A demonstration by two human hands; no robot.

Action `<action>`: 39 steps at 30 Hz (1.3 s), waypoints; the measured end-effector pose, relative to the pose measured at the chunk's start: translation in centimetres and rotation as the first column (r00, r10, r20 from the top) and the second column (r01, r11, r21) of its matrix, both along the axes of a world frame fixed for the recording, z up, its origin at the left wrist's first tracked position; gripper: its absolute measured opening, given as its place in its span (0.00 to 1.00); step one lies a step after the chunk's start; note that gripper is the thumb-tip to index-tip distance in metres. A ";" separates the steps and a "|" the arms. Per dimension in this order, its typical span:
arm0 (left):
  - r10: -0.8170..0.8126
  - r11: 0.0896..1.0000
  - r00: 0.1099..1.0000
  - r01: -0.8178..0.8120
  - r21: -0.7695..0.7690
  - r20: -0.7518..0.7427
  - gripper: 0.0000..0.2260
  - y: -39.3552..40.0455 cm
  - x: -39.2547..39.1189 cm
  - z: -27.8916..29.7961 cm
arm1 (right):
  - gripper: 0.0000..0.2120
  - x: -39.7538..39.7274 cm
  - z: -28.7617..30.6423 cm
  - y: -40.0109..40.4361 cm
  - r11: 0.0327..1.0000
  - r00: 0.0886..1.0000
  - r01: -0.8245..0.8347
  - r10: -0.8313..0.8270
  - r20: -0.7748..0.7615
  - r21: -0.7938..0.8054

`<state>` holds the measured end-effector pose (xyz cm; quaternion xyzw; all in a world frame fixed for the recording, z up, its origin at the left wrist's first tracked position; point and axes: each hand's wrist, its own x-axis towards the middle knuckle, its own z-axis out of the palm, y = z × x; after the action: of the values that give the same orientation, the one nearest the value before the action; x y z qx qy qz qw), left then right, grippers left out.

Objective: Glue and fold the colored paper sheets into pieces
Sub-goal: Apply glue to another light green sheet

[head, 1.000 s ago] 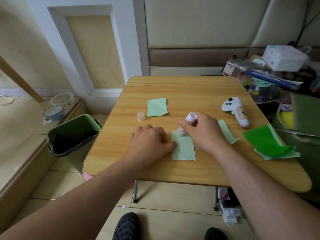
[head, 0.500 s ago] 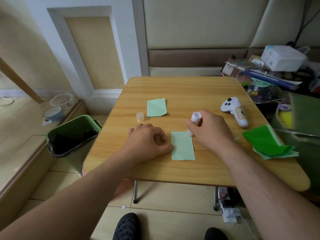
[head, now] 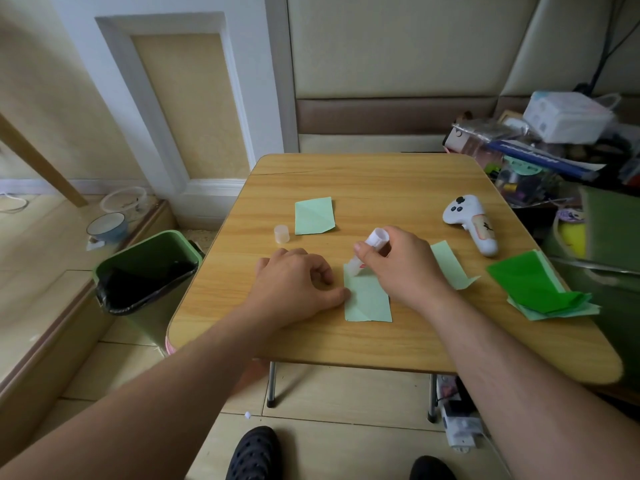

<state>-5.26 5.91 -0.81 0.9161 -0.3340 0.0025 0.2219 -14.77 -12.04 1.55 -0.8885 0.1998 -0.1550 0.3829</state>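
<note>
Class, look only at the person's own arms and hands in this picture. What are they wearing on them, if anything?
Nothing shows on either arm. Both forearms are bare from the frame's lower edge to the wrist: no sleeves, watch or bracelet in view. The left hand and right hand wear no gloves, and no rings show on the fingers. Lower down, two dark shoes are visible.

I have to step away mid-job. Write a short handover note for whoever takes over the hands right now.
Right hand: holds the glue stick, tip on the top left corner of the light green sheet.
Left hand: thumb pins that sheet's left edge.
Cap is off, beside a folded light green piece. Another light green piece lies right of the hand; the paper stack sits at the table's right edge.
Left: finish gluing, fold, work through the stack.
</note>
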 end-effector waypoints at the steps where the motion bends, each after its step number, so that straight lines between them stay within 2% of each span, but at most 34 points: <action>1: 0.000 1.000 1.000 0.000 0.002 0.001 0.17 0.0 0.0 0.0 | 0.13 -0.2 0.2 -0.1 1.000 1.000 0.008 -0.008 -0.009 -0.015; 6: -0.005 1.000 1.000 0.005 0.010 0.002 0.18 0.0 0.0 0.1 | 0.09 -1.2 0.9 -1.1 0.996 0.999 0.033 -0.036 -0.035 -0.083; 10: -0.016 1.000 1.000 0.016 0.015 -0.002 0.18 0.0 0.0 0.1 | 0.13 -1.6 0.6 -2.2 0.994 0.999 0.053 -0.054 -0.008 -0.099; 13: -0.020 1.000 1.000 0.020 0.021 -0.001 0.18 0.1 0.0 0.1 | 0.16 -1.7 0.8 -2.5 0.994 0.998 0.061 -0.062 -0.008 -0.092; 15: -0.020 1.000 1.000 0.020 0.022 0.003 0.17 0.1 0.0 0.1 | 0.10 -1.5 1.0 -2.4 0.993 0.997 0.083 -0.083 0.002 -0.078; 17: -0.019 1.000 1.000 0.019 0.025 0.001 0.16 0.0 -0.1 0.2 | 0.14 -1.2 1.1 -1.9 0.992 0.992 0.119 -0.117 0.049 -0.048; 19: -0.017 0.999 1.000 0.017 0.027 0.002 0.16 0.0 -0.1 0.2 | 0.14 -0.8 1.2 -1.2 0.993 0.990 0.116 -0.116 0.084 -0.004; 22: -0.025 0.999 1.000 0.024 0.039 0.016 0.19 0.0 -0.1 0.1 | 0.14 -0.3 1.0 0.1 0.998 0.997 0.050 -0.051 0.050 0.033; 27: -0.029 0.999 0.999 0.029 0.044 0.015 0.19 0.0 -0.1 0.1 | 0.16 0.0 0.1 1.0 1.000 1.000 -0.022 0.022 0.017 -0.015; 33: -0.030 0.998 1.000 0.030 0.051 0.003 0.20 0.0 -0.1 0.1 | 0.15 -0.5 0.3 -0.1 1.000 1.000 0.006 -0.006 -0.004 -0.003; 39: -0.032 0.998 0.999 0.032 0.062 -0.005 0.21 0.0 0.0 0.2 | 0.15 -1.5 0.7 -1.9 0.995 0.998 0.051 -0.053 -0.022 -0.081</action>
<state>-5.28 5.95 -0.60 0.9171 -0.3479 -0.0133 0.1940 -16.27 -13.91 2.21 -0.8995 0.2209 -0.1622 0.3404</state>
